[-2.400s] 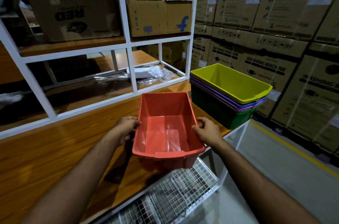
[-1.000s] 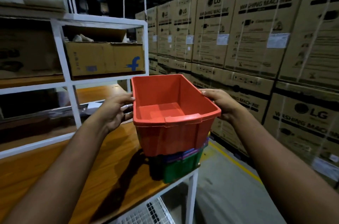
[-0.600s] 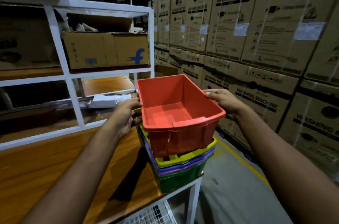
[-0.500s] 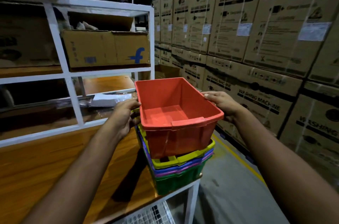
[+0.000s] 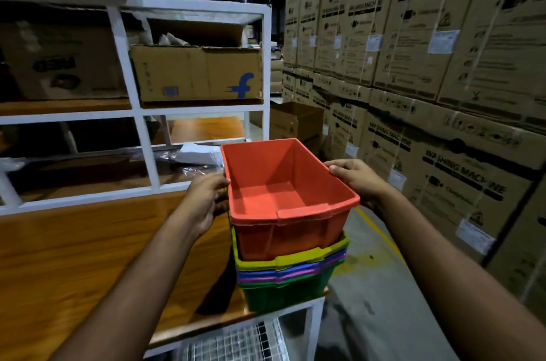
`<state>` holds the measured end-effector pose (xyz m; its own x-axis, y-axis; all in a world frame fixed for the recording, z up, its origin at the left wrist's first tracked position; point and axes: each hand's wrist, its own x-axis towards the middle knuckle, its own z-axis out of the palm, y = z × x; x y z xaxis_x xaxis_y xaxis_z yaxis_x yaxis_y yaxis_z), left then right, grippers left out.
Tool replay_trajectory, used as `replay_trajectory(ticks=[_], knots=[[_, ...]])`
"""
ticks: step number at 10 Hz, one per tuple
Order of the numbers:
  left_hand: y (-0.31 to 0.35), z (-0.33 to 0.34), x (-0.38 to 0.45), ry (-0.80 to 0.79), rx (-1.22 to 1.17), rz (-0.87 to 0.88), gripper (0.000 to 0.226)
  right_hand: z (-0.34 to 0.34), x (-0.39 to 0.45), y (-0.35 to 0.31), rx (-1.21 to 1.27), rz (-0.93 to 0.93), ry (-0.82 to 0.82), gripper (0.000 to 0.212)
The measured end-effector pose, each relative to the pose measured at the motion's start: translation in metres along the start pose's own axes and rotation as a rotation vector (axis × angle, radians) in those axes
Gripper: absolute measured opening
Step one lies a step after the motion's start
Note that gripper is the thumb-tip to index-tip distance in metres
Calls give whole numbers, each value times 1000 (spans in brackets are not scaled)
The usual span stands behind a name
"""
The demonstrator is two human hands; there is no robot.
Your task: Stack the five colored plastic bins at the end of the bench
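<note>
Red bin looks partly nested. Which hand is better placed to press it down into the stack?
Neither alone. The left hand and right hand grip opposite long rims of the red bin, so pressing together should seat it evenly in the yellow bin.

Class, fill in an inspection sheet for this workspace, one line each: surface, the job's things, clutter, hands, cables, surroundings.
Surface: wooden bench on a white frame, wire mesh shelf below.
Job's things: red bin sits partly down inside the yellow bin, which nests on the blue bin, pink bin and green bin at the bench end.
Clutter: clear plastic wrap on the low shelf behind.
Hands: left hand and right hand grip the red bin's side rims.
Cables: nothing seen.
Surroundings: white rack holding a cardboard box; washing machine cartons stacked on the right.
</note>
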<state>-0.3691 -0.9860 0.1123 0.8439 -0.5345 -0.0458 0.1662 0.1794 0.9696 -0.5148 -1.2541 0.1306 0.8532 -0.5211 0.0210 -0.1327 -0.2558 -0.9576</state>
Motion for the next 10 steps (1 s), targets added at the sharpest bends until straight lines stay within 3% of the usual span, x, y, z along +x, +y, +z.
replay_trajectory(ticks=[3,5,7,8,9,10], knots=[[-52,-3,-3,109,215,-71,24,20,-1,56,-152,-46,-22,33],[-67,2,-3,235,373,25,25,22,5,79,-167,-81,38,31],[-80,-9,-4,269,332,-6,34,23,8,97,-191,-102,106,24],[-78,-22,-14,244,327,-27,33,22,13,89,-440,-99,105,24],[-76,-55,-28,253,365,-2,30,34,9,69,-966,-155,156,37],[-67,-98,-43,306,447,30,30,59,-3,43,-1156,-250,219,45]])
